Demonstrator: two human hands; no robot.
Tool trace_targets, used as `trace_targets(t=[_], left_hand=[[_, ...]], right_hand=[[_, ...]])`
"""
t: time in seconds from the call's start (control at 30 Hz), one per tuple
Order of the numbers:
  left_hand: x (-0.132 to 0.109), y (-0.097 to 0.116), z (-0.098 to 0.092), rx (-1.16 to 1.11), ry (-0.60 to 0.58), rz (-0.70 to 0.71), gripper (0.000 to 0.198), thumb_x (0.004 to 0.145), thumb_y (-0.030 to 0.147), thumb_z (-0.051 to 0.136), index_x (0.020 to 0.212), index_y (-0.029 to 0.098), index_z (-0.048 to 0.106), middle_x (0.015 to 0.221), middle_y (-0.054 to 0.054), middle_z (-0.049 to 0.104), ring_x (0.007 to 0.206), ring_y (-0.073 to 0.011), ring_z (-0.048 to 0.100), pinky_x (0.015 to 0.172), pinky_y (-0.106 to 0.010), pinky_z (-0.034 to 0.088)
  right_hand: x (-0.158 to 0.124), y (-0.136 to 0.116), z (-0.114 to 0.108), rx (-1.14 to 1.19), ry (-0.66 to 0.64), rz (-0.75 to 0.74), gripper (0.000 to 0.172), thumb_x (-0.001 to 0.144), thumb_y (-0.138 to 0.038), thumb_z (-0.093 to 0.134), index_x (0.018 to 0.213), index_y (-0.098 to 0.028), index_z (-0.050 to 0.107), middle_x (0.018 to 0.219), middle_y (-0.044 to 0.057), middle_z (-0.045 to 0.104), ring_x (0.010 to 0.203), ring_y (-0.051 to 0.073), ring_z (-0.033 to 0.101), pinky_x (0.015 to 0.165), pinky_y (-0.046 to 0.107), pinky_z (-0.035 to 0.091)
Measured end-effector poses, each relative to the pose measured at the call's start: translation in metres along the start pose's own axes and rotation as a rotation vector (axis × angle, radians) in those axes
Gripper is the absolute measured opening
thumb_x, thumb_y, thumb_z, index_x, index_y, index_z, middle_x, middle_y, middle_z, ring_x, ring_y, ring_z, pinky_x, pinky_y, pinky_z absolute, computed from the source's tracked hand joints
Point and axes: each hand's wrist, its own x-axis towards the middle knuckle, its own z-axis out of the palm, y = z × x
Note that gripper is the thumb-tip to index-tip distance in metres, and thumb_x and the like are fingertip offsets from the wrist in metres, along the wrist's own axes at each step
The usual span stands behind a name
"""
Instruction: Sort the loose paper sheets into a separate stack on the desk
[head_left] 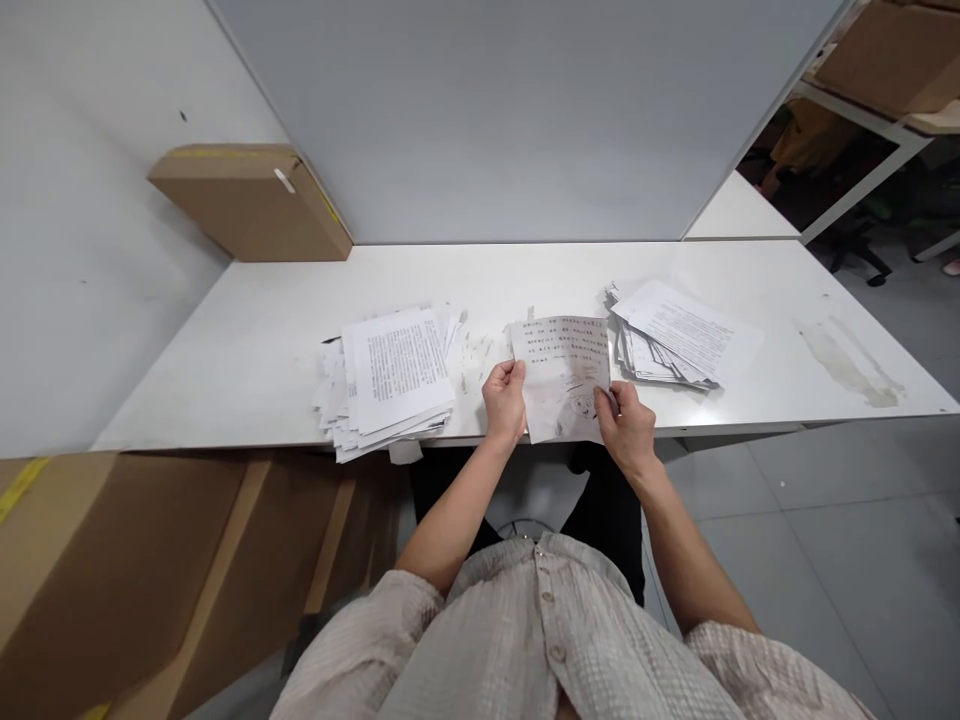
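One sheet of paper [562,375] with dark lines of writing and a round mark low on its right side is held up over the table's front edge. My left hand [505,402] pinches its left edge, and my right hand [625,425] grips its lower right edge. To the left lies a thick, uneven stack of printed papers [401,370], a little apart from my left hand. A second stack, its sheets fanned at angles [675,335], rests on the table to the right, beyond my right hand.
The white table [772,330] has a stained patch at its right end. A grey panel [517,120] stands along the back. One cardboard box [255,205] sits at the back left; large boxes [120,560] stand below on the left.
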Motion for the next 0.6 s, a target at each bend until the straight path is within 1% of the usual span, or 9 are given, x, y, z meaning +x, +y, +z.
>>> trace_targets(t=[0.13,0.27,0.43,0.5,0.57,0.6], left_hand=[[-0.001,0.003,0.001,-0.013,0.030,-0.004,0.026,0.065,0.036,0.073,0.074,0.016,0.059,0.070,0.002,0.058,0.071,-0.0091,0.054,0.074,-0.024,0.044],[0.000,0.004,0.003,-0.042,0.065,-0.043,0.024,0.064,0.033,0.074,0.072,0.016,0.060,0.068,0.003,0.057,0.069,-0.0078,0.053,0.073,-0.023,0.043],[-0.004,0.007,0.006,-0.085,0.054,-0.063,0.025,0.062,0.032,0.075,0.071,0.015,0.059,0.068,0.003,0.057,0.068,-0.0076,0.054,0.074,-0.023,0.045],[-0.009,0.010,0.003,-0.061,-0.001,-0.104,0.027,0.063,0.035,0.075,0.072,0.016,0.059,0.067,0.002,0.058,0.067,-0.0087,0.056,0.072,-0.025,0.046],[-0.013,0.014,-0.004,0.030,-0.116,-0.165,0.028,0.066,0.040,0.072,0.076,0.016,0.060,0.068,0.001,0.060,0.065,-0.0102,0.057,0.068,-0.026,0.048],[-0.014,0.016,-0.009,0.100,-0.182,-0.178,0.029,0.068,0.042,0.070,0.079,0.016,0.061,0.070,-0.001,0.061,0.064,-0.0111,0.058,0.066,-0.027,0.048]], right_hand=[[-0.001,-0.004,-0.001,0.035,-0.049,0.036,0.017,0.086,-0.040,0.045,0.086,-0.023,0.047,0.065,0.000,0.054,0.051,0.014,0.047,0.053,0.024,0.034],[-0.001,-0.010,0.000,0.060,-0.093,0.058,0.017,0.087,-0.040,0.043,0.086,-0.023,0.045,0.066,0.000,0.054,0.052,0.014,0.048,0.052,0.024,0.034],[0.003,-0.011,0.002,0.029,-0.080,0.082,0.019,0.086,-0.041,0.043,0.089,-0.023,0.047,0.066,0.001,0.055,0.052,0.016,0.048,0.051,0.026,0.032],[0.006,-0.006,-0.004,0.036,-0.086,0.117,0.020,0.085,-0.042,0.044,0.088,-0.022,0.049,0.062,0.001,0.053,0.051,0.016,0.047,0.051,0.026,0.032],[0.007,0.003,-0.017,0.086,-0.108,0.177,0.021,0.083,-0.043,0.047,0.082,-0.022,0.051,0.060,0.000,0.053,0.054,0.016,0.048,0.052,0.027,0.035],[0.006,0.009,-0.025,0.141,-0.140,0.221,0.022,0.082,-0.043,0.050,0.080,-0.022,0.052,0.061,0.001,0.054,0.056,0.016,0.049,0.053,0.027,0.037]])
